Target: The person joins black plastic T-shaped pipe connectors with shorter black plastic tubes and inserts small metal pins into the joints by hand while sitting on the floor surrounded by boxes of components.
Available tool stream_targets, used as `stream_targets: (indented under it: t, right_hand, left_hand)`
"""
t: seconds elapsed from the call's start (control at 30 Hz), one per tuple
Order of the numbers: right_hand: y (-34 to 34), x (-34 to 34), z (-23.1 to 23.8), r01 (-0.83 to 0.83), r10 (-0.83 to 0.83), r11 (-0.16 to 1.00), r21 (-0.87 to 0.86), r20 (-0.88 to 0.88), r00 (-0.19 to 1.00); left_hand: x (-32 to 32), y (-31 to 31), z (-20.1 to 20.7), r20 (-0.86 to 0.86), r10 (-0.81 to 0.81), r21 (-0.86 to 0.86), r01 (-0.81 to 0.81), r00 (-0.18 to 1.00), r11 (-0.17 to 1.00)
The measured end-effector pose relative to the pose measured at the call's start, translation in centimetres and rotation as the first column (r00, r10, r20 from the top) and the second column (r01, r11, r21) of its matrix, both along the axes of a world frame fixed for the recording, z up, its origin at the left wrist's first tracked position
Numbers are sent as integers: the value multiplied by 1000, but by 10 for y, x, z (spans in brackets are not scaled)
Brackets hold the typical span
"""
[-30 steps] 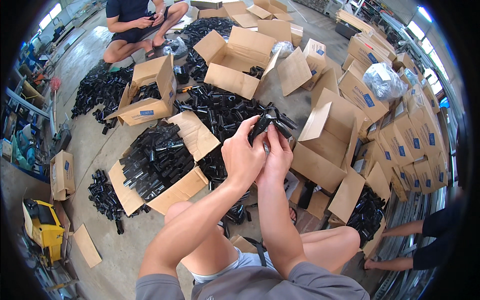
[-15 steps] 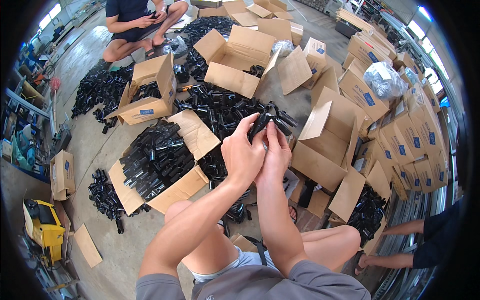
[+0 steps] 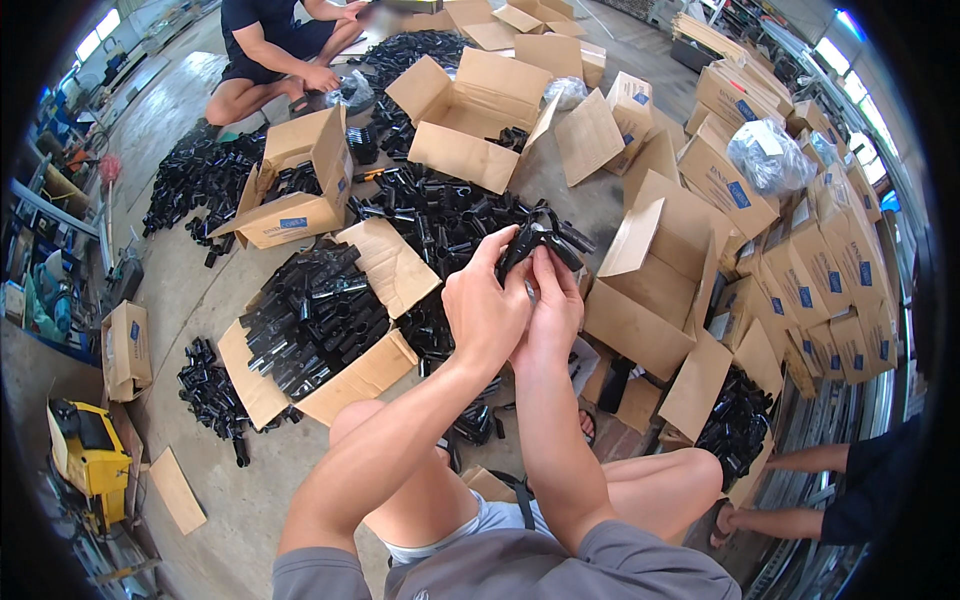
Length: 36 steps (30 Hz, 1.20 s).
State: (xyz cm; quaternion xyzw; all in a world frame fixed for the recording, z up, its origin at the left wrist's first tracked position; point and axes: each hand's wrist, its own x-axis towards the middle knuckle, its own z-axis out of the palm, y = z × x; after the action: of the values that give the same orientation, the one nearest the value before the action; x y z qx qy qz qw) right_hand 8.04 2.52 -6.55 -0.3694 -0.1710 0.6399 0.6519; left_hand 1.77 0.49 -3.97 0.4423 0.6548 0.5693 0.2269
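In front of me both hands are up, holding a glossy black tubular part between the fingertips. My left hand grips its left side with thumb and fingers closed. Close against it, my right hand pinches the same part from below and the right. The fingers hide much of the part's underside. Behind it lies a heap of similar black parts on the floor. Just left of my forearms stands an open cardboard box packed with black parts laid in rows.
An open carton is on my right; stacked boxes rise beyond it. Further off are another open box and a half-filled one. A co-worker sits at far left. Another person's legs show at lower right.
My hands and the black part stay nearly in place. The co-worker at far left has spread their hands apart, one lowered toward the floor, the other reaching right.
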Motion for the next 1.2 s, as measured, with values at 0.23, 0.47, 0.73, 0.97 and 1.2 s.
stream_targets:
  t: [0.23, 0.47, 0.73, 0.97, 1.2]
  right_hand:
    - [-1, 2, -3, -2, 2, 1000, 24, 27, 1000]
    - [1, 0, -7, -11, 11, 1000, -1, -41, 999]
    - [2, 4, -19, -4, 3, 1000, 14, 57, 998]
    - [-6, 26, -4, -19, -1, 994, 110, 182, 983]
    - [5, 52, -1, -102, 33, 984, 145, 414, 910]
  left_hand:
    - [2, 1, -2, -17, -6, 10, 6, 1000, 1000]
    - [1, 1, -6, 55, -15, 44, 13, 998, 999]
    - [1, -3, 5, 25, -7, -22, 8, 1000, 1000]
    - [-17, 8, -25, 164, -60, 42, 53, 985, 998]
    - [-43, -1, -22, 396, -409, 27, 435, 822, 900]
